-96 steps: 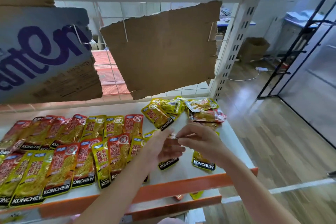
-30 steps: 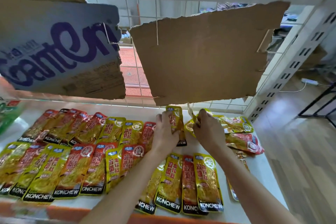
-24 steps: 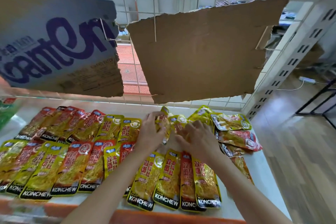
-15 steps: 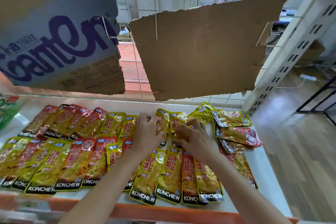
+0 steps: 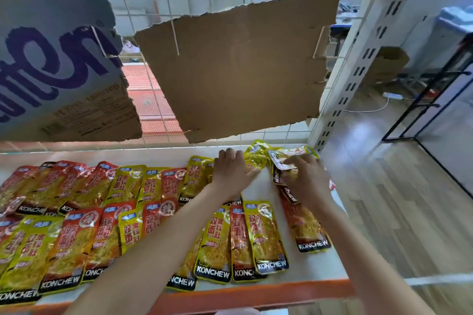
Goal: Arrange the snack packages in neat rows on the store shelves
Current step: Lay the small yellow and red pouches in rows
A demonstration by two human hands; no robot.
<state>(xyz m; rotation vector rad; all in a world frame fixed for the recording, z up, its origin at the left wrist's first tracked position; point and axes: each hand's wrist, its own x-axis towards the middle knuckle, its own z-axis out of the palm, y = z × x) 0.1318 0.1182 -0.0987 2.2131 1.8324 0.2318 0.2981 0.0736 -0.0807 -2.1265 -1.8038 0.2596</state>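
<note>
The two rows of Konchew snack packets (image 5: pixel 102 212) to the left of the fingers lie much as they did a moment ago, overlapped along the shelf (image 5: pixel 256 296). The left hand (image 5: pixel 231 174) has moved on from the back-row packet it was setting down half a second ago and now rests flat at the right end of that row, fingers straight and close together, pressing the last packet (image 5: pixel 197 176) into line. Just right of it, the right hand (image 5: pixel 304 179) has reached into the loose pile (image 5: pixel 258 156) in the shelf's back corner and pinches a twisted packet (image 5: pixel 277 166), lifted at one end. So the back row has likely grown by one, and the next packet seems chosen. A red packet (image 5: pixel 307 227) below the right hand sits apart from the front row.
</note>
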